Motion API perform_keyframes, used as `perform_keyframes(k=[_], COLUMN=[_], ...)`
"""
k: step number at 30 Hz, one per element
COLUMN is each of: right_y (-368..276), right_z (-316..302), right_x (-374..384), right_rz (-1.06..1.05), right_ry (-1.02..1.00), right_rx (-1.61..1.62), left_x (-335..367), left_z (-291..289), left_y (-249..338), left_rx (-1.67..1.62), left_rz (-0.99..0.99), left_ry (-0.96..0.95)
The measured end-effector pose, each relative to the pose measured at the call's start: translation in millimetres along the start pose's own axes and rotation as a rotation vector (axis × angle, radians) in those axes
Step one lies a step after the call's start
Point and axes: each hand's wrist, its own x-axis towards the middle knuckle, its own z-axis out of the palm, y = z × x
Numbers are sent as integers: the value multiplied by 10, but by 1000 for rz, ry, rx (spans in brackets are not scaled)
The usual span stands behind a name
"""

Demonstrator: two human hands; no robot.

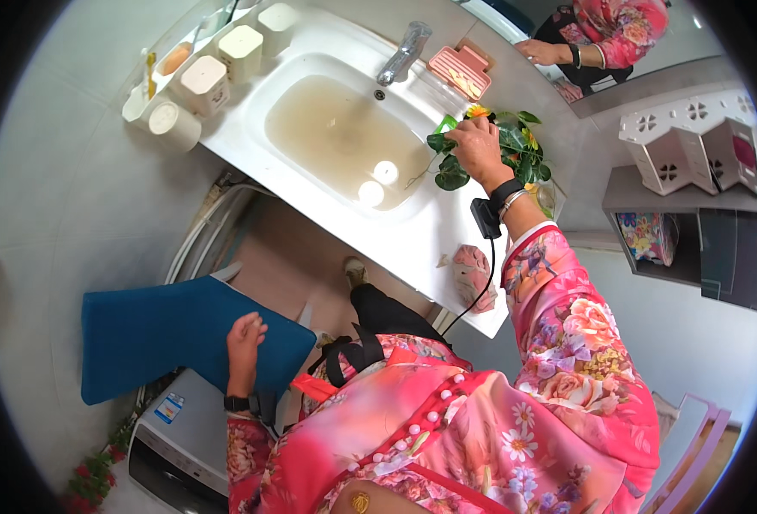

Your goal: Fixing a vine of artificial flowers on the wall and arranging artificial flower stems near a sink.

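My right hand (pixel 478 152) reaches over the right end of the white washbasin (pixel 310 163), its fingers curled down among the leaves of a green plant with yellow flowers (pixel 515 141). A bright green thing (pixel 447 125) shows beside the fingertips; what they grip is hidden. Cloudy brownish water (pixel 335 128) stands in the basin, under the chrome tap (pixel 405 53). Away from the counter, my left hand (pixel 246 336) hangs over a blue panel-like surface (pixel 173 338). Its fingers are curled in, and nothing shows in them.
White lidded containers (pixel 205 84) line the basin's left end. A pink soap dish (pixel 460 72) sits behind the tap. A crumpled pink cloth (pixel 472 276) lies near the counter's right corner, with a black cable beside it. A grey shelf unit (pixel 644 201) hangs at right.
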Motion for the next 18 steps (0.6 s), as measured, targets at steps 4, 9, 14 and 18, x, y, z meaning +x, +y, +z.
perform_keyframes(k=[4,9,14,18], right_y=[344,750,896,726], right_z=[165,-259,-850,-1146], right_x=[153,139,-12,-223], right_rz=[117,128,291,231], right_ry=[-100,151,261,397], right_rx=[133,456,701,682], left_x=[569,724,696,555], left_z=[772,1753,2744,3369], left_y=[444,1022,1623,2037], left_rx=[94,108,82,-167], left_rz=[104,269,199,107], left_ry=[-141,-352,-697,-899])
